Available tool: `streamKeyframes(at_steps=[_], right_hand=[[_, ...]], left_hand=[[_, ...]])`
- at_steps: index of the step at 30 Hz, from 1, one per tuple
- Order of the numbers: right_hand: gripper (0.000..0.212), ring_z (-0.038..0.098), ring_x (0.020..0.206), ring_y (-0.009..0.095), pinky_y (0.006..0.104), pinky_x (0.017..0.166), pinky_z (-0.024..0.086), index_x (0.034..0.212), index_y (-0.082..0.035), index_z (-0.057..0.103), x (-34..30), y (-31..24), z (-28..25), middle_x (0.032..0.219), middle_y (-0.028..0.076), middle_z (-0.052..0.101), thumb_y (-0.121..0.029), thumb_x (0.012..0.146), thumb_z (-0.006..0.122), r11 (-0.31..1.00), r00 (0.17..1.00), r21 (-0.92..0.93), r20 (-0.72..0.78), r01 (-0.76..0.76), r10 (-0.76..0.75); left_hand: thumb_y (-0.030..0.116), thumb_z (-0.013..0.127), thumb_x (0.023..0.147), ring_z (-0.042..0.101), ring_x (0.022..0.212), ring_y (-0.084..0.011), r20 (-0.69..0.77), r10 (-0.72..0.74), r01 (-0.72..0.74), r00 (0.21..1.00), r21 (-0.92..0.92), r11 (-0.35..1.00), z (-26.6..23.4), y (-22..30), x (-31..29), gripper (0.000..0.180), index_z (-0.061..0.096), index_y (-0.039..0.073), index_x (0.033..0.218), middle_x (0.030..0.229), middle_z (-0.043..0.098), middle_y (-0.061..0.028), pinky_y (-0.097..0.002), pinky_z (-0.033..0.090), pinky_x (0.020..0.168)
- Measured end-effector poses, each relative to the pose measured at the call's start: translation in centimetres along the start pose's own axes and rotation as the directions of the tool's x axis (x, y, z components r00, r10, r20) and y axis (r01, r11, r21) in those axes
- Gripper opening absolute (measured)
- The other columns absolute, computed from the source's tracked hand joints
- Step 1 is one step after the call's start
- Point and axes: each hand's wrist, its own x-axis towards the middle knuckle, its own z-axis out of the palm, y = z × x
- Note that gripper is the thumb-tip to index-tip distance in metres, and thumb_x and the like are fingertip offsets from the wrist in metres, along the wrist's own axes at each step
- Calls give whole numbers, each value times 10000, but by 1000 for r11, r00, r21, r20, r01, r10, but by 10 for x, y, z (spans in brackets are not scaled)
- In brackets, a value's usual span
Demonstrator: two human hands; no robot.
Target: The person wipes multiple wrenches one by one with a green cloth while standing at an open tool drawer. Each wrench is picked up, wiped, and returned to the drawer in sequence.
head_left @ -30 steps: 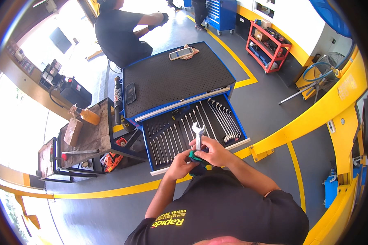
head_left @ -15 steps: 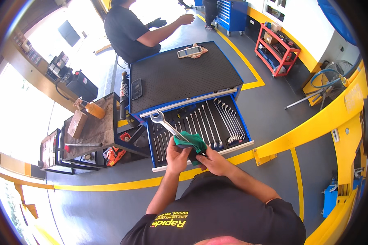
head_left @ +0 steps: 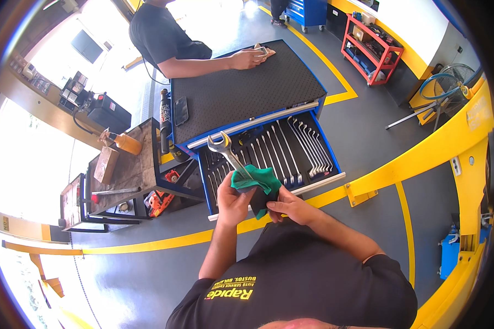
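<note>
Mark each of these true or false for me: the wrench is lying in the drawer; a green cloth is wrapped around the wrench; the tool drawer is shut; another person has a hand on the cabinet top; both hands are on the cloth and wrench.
1. The wrench is lying in the drawer. False: it is held up above the drawer, open end pointing away from the person.
2. A green cloth is wrapped around the wrench. True: it covers the lower shank.
3. The tool drawer is shut. False: it is pulled open, with rows of wrenches showing.
4. Another person's hand rests on the cabinet top. True.
5. The left hand and right hand both grip the cloth and wrench. True.
</note>
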Motion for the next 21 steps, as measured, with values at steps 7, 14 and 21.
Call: streamKeyframes(at_steps=[7, 14, 21], right_hand=[[573, 610, 792, 100, 245, 637, 485, 1451, -83, 276, -2, -13, 14, 956, 52, 618, -91, 990, 615, 994, 999, -104, -22, 28, -31], [504, 550, 769, 120, 299, 718, 454, 1437, -54, 346, -7, -9, 18, 878, 43, 608, -226, 1021, 575, 902, 995, -423, -10, 88, -102], [285, 611, 711, 240, 341, 686, 471, 1206, -24, 582, -16, -35, 41, 791, 140, 632, -243, 1028, 545, 756, 994, -647, 26, 95, -102]], left_hand=[[-45, 684, 888, 654, 997, -144, 35, 111, -112, 993, 20, 993, -6, 21, 6, 291, 610, -49, 1170, 1063, 694, -82, -279, 516, 881], [-42, 658, 908, 670, 989, -189, -296, 226, -285, 928, -173, 943, -10, 24, 18, 233, 625, -36, 1139, 1071, 701, -115, -317, 522, 910], [205, 571, 1022, 698, 932, -242, -546, 31, -299, 837, -411, 861, -25, 19, 31, 226, 632, 12, 1124, 1069, 701, -101, -372, 576, 850]])
